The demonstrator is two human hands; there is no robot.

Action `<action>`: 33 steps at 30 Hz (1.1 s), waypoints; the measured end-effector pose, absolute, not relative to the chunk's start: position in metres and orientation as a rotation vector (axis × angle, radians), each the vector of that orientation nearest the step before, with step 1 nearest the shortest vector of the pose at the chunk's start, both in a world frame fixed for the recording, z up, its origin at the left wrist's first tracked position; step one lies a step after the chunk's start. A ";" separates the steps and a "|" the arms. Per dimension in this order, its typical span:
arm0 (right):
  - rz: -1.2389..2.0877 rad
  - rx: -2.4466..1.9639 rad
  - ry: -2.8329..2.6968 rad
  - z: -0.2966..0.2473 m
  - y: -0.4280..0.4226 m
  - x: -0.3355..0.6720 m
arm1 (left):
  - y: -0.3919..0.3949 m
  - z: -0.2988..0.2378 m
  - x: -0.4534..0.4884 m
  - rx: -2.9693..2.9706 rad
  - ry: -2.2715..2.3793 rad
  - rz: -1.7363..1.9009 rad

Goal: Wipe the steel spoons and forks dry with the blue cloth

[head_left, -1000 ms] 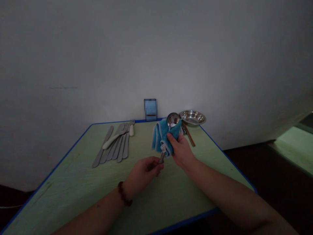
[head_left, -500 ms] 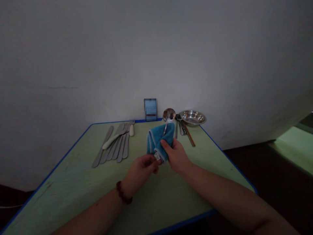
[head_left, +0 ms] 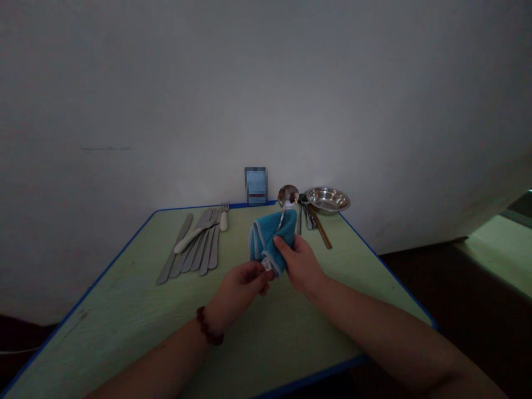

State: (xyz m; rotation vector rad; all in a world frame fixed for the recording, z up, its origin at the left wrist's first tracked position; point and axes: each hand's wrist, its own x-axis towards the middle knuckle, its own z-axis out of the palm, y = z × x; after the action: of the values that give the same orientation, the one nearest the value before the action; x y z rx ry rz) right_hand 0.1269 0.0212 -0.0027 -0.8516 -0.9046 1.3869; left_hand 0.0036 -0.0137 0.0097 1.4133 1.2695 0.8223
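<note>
Steel spoon (head_left: 288, 195) sits wrapped in the blue towel (head_left: 268, 239), its bowl bare above the cloth, upper centre of frame. Your right hand (head_left: 301, 266) has its fingers closed round towel and spoon; your left hand (head_left: 243, 282) pinches the towel's tagged corner (head_left: 266, 265). Bowl looks like the part left uncovered. Versus the earlier frame, barely any shift.

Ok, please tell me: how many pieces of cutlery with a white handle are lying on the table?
2. The white-handled fork lies at the far right end of the row of grey cutlery; the white-handled utensil lies slanted across that row. Others may be hidden under the row.
</note>
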 end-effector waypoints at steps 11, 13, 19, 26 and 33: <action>1.385 -0.832 -0.826 -0.003 0.026 0.128 | -0.014 0.008 0.004 1.413 1.238 0.794; 1.385 -0.830 -0.821 -0.001 0.025 0.128 | -0.014 0.008 0.004 1.421 1.228 0.784; 1.374 -0.849 -0.842 0.000 0.024 0.129 | -0.014 0.010 0.004 1.418 1.210 0.762; 1.276 -0.916 -1.003 -0.002 0.025 0.134 | -0.012 0.014 -0.001 1.439 1.261 0.865; 1.095 -1.093 -1.361 -0.007 0.021 0.134 | -0.007 0.023 -0.018 1.432 1.363 1.223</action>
State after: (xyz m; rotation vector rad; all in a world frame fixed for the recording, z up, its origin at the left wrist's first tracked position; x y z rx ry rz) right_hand 0.1343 0.0214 -0.0067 -1.0933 -1.3606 1.0952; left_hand -0.0183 -0.0069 0.0234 1.4321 1.3631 1.2234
